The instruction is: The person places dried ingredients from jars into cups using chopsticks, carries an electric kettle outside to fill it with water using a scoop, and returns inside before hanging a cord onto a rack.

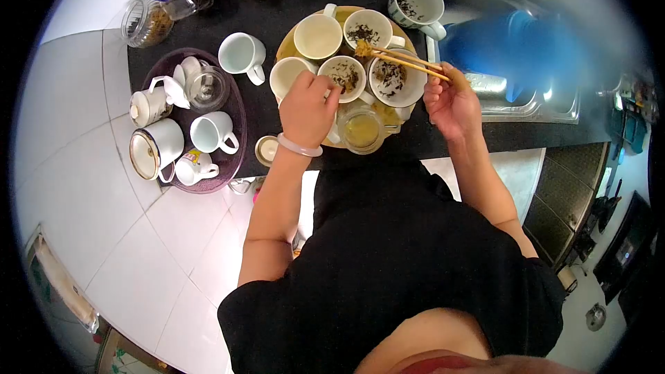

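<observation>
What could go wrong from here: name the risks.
The brownish clump may slip from the chopsticks in the right hand and drop among the cups. The left hand, close over crowded cups, might knock one. The glass mug, near the front edge of the tray, could get bumped.

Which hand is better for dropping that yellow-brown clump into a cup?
Probably the right hand: it holds the chopsticks, and the clump is at their tips, over the cups. The left hand holds no chopsticks and is farther from the clump.
</observation>
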`<control>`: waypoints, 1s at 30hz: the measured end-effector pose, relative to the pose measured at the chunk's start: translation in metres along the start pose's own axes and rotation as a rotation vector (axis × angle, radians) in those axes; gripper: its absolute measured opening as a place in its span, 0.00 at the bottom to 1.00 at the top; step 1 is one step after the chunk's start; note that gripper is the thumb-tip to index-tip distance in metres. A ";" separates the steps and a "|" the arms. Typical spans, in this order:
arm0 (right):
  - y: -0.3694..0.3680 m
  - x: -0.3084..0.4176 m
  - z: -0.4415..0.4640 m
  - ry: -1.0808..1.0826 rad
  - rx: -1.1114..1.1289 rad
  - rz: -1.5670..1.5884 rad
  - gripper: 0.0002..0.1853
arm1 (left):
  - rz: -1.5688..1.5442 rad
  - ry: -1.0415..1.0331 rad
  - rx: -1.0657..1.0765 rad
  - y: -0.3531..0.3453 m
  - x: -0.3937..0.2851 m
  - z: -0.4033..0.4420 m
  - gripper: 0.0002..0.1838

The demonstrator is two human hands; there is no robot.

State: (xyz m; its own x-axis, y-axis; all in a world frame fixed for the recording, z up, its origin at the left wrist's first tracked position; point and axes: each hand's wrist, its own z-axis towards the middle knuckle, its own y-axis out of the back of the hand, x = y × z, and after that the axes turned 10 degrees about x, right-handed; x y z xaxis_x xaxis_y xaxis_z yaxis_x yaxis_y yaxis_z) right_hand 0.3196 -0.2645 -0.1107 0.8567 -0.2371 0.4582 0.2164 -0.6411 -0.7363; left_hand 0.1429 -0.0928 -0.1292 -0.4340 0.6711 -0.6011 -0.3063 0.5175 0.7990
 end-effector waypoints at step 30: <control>-0.022 0.014 0.008 -0.077 0.268 -0.045 0.10 | -0.005 0.092 -0.009 0.004 -0.019 -0.022 0.08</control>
State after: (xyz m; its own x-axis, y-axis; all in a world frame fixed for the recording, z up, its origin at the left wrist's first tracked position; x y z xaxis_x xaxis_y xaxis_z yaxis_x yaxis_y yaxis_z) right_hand 0.3307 -0.2479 -0.0915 0.8741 -0.1499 0.4620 0.3625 -0.4317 -0.8260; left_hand 0.1314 -0.1148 -0.1142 -0.5082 0.6166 -0.6013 -0.3163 0.5157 0.7962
